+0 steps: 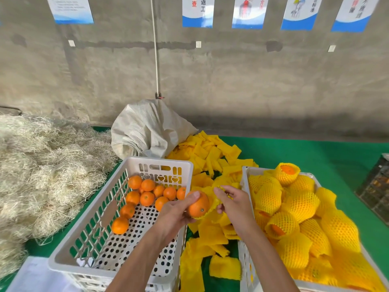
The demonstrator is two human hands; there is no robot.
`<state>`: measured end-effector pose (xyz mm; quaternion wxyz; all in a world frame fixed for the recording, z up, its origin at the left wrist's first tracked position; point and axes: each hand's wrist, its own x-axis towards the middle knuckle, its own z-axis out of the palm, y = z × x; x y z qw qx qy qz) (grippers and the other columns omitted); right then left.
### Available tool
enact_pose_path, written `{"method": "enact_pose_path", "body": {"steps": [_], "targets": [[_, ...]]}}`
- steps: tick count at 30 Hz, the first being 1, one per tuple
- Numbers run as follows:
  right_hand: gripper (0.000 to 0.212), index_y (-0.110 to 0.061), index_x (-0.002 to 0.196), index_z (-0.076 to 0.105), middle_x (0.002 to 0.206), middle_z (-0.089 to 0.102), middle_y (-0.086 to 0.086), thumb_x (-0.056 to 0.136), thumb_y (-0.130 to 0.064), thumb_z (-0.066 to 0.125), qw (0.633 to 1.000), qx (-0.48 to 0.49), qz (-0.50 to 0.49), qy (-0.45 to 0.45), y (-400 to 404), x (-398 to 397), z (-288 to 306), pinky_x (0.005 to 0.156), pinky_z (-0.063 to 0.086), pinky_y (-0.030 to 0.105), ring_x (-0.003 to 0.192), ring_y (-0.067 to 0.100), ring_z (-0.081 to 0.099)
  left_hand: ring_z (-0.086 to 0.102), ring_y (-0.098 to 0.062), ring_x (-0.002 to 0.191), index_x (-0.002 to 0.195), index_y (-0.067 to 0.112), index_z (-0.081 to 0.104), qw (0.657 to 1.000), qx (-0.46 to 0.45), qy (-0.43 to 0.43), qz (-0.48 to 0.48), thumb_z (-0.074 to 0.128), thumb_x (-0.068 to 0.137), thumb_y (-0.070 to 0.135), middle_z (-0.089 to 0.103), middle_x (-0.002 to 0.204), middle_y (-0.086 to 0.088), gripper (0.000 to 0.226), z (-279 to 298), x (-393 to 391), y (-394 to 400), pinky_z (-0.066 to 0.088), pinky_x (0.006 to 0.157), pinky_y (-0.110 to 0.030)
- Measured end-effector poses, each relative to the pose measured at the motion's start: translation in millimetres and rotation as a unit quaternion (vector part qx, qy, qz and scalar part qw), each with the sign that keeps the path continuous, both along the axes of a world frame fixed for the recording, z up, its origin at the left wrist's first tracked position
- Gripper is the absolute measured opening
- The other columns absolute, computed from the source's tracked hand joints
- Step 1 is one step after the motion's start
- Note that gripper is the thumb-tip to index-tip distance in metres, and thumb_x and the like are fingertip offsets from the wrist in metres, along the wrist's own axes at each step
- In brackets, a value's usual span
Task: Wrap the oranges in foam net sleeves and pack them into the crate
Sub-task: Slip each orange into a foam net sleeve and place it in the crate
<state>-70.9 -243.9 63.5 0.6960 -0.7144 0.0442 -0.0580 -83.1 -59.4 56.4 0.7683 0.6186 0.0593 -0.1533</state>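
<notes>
While half-sleeved, orange [199, 205] between hands.

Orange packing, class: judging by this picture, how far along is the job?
Done: the right crate is heaped with sleeved oranges. In hand: the left hand holds an orange while the right hand pulls a foam sleeve over it. Left: about ten bare oranges in the left crate.

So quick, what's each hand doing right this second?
Left hand: fingers curled round an orange, holding it.
Right hand: fingers pinching the yellow foam net sleeve, which sits partly round that orange.
</notes>
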Motion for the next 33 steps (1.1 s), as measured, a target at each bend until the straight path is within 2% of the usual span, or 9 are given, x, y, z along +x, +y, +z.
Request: {"method": "enact_pose_path", "body": {"steps": [3,7,11,14,19,22,26,30,33], "targets": [[0.013,-0.027,0.108,0.072,0.060,0.064,-0.005,0.096,-0.033,0.068,0.999,-0.022,0.008,-0.037,6,-5,4,0.051,0.048,0.018,0.051,0.007,0.057,0.074,-0.029,0.098,0.104,0.002,0.079,0.996,0.075,-0.038,-0.003,0.084,0.066,0.063,0.079,0.103,-0.014,0.072,-6,-7,-4,0.059,0.092,-0.045],[0.012,-0.031,0.107,0.073,0.090,0.065,-0.017,0.100,-0.034,0.064,0.976,-0.164,0.042,-0.134,24,-20,5,0.060,0.045,0.015,0.071,0.005,0.062,0.059,-0.024,0.067,0.081,-0.008,0.069,0.975,0.183,-0.110,0.065,0.075,0.072,0.069,0.068,0.075,-0.022,0.078,-8,-8,-6,0.050,0.068,-0.040],[0.017,-0.028,0.115,0.071,0.089,0.057,-0.018,0.099,-0.027,0.065,0.960,-0.221,0.016,-0.173,35,-31,0,0.062,0.043,0.011,0.078,0.002,0.057,0.066,-0.038,0.070,0.078,-0.002,0.067,0.960,0.204,-0.119,0.152,0.073,0.092,0.038,0.071,0.072,-0.018,0.043,-1,2,-13,0.058,0.074,-0.053],[0.030,-0.034,0.125,0.056,0.091,0.050,-0.017,0.096,-0.031,0.063,0.937,-0.319,-0.039,-0.141,34,-29,-3,0.064,0.045,0.017,0.079,0.003,0.051,0.070,-0.045,0.078,0.077,-0.005,0.060,0.975,0.117,-0.088,0.168,0.068,0.096,0.019,0.069,0.071,-0.017,0.031,2,5,-23,0.064,0.076,-0.049],[0.037,-0.024,0.139,0.054,0.134,0.048,-0.005,0.104,-0.036,0.053,0.909,-0.392,-0.061,-0.126,23,-29,-18,0.083,0.058,0.031,0.112,0.012,0.059,0.072,-0.043,0.101,0.135,0.007,0.042,0.988,-0.048,-0.030,0.145,0.054,0.104,0.010,0.066,0.114,-0.030,0.034,16,8,-30,0.063,0.082,-0.051],[0.043,-0.019,0.148,0.048,0.142,0.055,-0.002,0.107,-0.030,0.046,0.932,-0.349,-0.062,-0.081,23,-27,-23,0.101,0.051,0.030,0.126,0.017,0.056,0.073,-0.036,0.104,0.139,0.036,0.046,0.997,-0.060,-0.040,0.005,0.046,0.106,0.010,0.073,0.117,-0.020,0.042,20,5,-30,0.062,0.083,-0.049],[0.041,-0.017,0.147,0.050,0.134,0.063,0.001,0.106,-0.022,0.048,0.923,-0.368,-0.092,-0.071,16,-27,-21,0.093,0.051,0.026,0.119,0.018,0.060,0.073,-0.036,0.105,0.117,0.048,0.061,0.994,-0.049,-0.025,-0.099,0.084,0.081,0.016,0.073,0.120,-0.017,0.053,12,3,-27,0.061,0.081,-0.044],[0.040,-0.016,0.145,0.054,0.135,0.063,0.001,0.108,-0.027,0.044,0.908,-0.400,-0.082,-0.094,7,-33,-17,0.095,0.052,0.027,0.118,0.016,0.060,0.071,-0.022,0.107,0.127,0.034,0.052,0.991,0.114,-0.063,0.031,0.092,0.075,0.034,0.067,0.119,0.002,0.066,1,11,-29,0.065,0.074,-0.037],[0.037,-0.022,0.142,0.057,0.132,0.065,-0.005,0.108,-0.030,0.047,0.912,-0.383,-0.075,-0.124,16,-45,-12,0.091,0.049,0.018,0.114,0.009,0.060,0.070,-0.027,0.105,0.130,0.023,0.054,0.982,0.108,-0.067,0.138,0.083,0.086,0.023,0.065,0.126,-0.012,0.052,-5,15,-37,0.065,0.076,-0.043]]}}
